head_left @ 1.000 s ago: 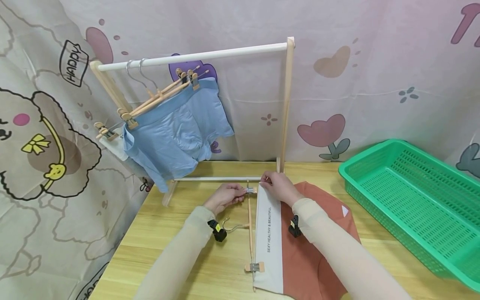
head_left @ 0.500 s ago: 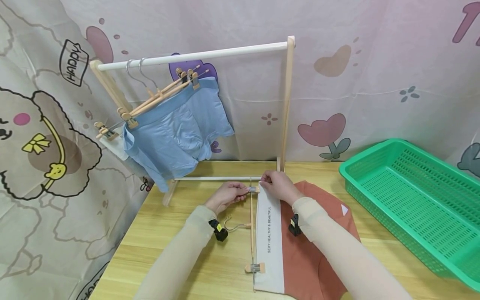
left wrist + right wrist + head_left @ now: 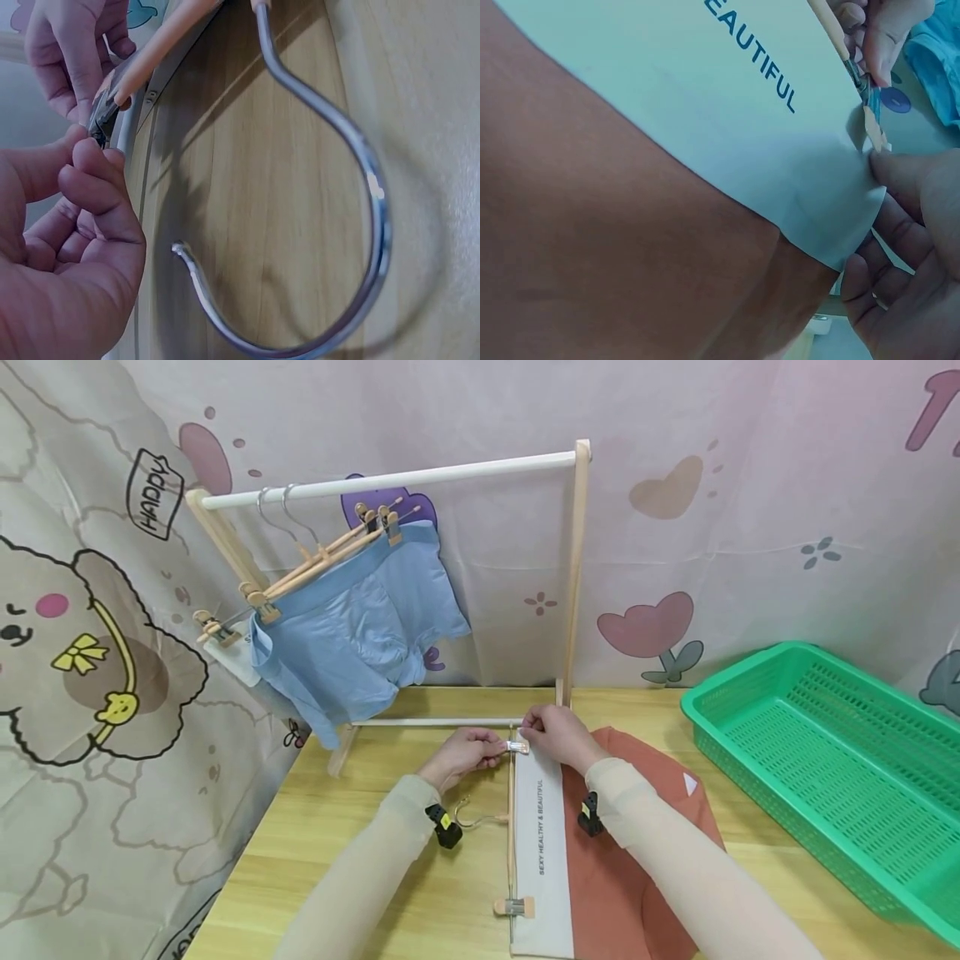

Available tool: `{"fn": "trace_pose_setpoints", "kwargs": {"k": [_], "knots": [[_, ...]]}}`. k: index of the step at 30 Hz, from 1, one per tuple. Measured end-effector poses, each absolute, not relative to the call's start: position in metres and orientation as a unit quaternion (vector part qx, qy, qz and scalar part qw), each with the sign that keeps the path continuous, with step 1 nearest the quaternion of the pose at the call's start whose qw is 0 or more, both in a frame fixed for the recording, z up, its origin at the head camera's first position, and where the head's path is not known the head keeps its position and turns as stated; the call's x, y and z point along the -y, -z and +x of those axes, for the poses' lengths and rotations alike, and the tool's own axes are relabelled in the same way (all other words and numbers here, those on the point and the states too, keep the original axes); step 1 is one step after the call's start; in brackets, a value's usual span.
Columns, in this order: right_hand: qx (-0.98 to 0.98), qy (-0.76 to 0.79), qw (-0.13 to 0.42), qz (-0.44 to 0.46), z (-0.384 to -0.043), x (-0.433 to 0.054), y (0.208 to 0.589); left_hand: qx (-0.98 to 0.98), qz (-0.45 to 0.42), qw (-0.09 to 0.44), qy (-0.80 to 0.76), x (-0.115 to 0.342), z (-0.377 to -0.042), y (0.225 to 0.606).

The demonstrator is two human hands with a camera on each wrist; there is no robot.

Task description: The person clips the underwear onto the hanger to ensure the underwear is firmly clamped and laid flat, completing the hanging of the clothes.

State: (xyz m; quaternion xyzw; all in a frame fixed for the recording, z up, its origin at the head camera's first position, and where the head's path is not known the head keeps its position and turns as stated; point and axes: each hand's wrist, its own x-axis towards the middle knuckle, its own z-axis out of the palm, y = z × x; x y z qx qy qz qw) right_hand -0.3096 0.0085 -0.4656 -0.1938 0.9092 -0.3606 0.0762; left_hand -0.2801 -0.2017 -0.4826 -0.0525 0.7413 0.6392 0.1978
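Note:
Rust-red boxer briefs (image 3: 611, 868) lie flat on the table, their white waistband (image 3: 542, 852) along the left edge. A clip hanger (image 3: 512, 843) lies against that band, its metal hook (image 3: 375, 195) pointing left. Its near clip (image 3: 514, 907) overlaps the waistband. At the far end, my left hand (image 3: 467, 752) pinches the other clip (image 3: 517, 747) between thumb and fingers, the clip's tip over the band's corner. My right hand (image 3: 561, 737) pinches that far corner of the waistband; in the right wrist view, its thumb is right beside the clip's tip.
A wooden rack (image 3: 576, 568) with a white bar stands behind the hands. Light blue boxer briefs (image 3: 360, 610) hang on it from a clip hanger, with another hanger and a pale garment behind. A green plastic basket (image 3: 757, 768) sits at right.
My left hand has moved the hanger's far clip rightward, from beside the waistband onto its corner. The hanger has shifted right with it. My right hand keeps its hold on the corner.

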Motion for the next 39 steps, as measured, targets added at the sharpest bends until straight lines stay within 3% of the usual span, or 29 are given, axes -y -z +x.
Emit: {"fn": "trace_pose_setpoints", "kwargs": {"k": [24, 39], "knots": [[-0.928, 0.314, 0.06, -0.189, -0.305, -0.01, 0.47, -0.772, -0.051, 0.212, -0.597, 0.195, -0.275, 0.485], [-0.925, 0.328, 0.036, -0.191, -0.302, -0.036, 0.464, -0.813, -0.075, 0.129, -0.563, 0.187, -0.271, 0.487]]}}
